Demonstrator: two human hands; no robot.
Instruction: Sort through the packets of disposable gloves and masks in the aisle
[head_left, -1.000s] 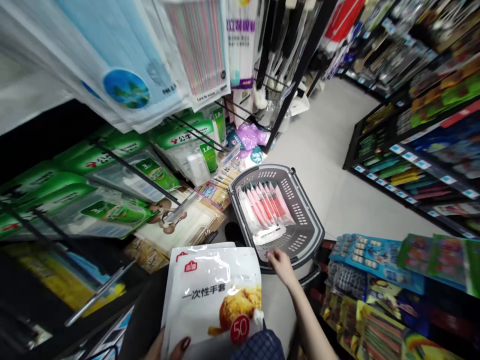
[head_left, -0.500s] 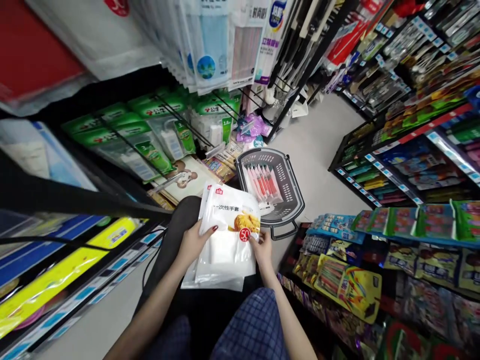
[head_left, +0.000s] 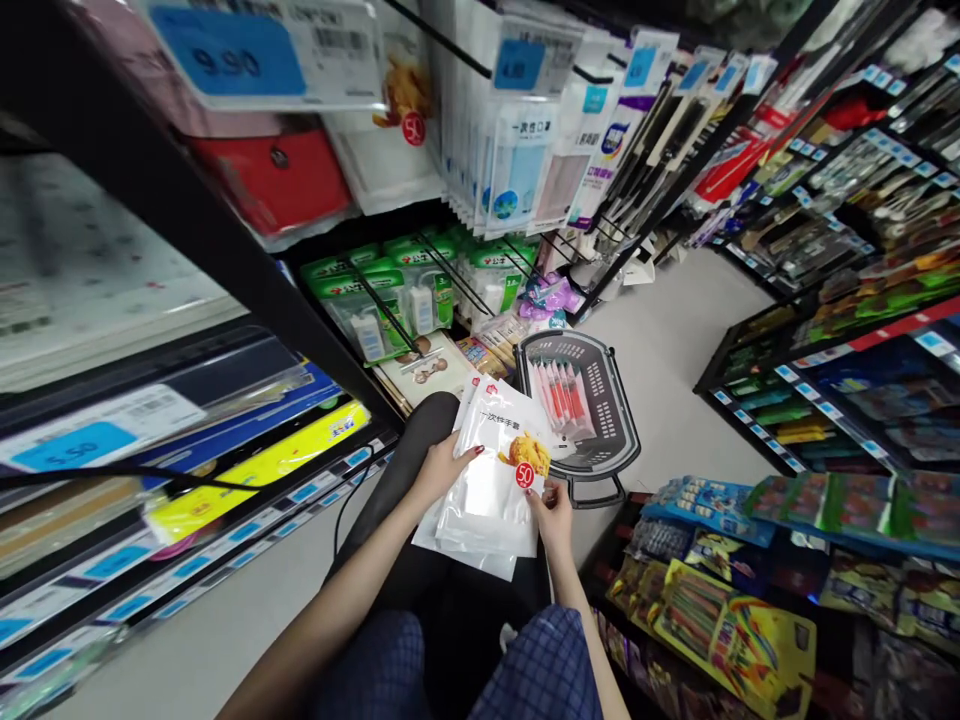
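Head view: the left hand (head_left: pixel 442 470) grips two overlapping glossy white plastic glove packets (head_left: pixel 491 505) between both hands; slick film and a loose pinch could drop the rear one. The right hand (head_left: pixel 553 510) pinches their opposite edge; beyond it, a grey perforated plastic basket (head_left: pixel 611 405) could snag corners.

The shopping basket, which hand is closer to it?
Right. The right hand is at the white packets' right edge, beside the basket's near handle in the picture. The left hand is farther away, at their left edge, with the packets between it and the basket.
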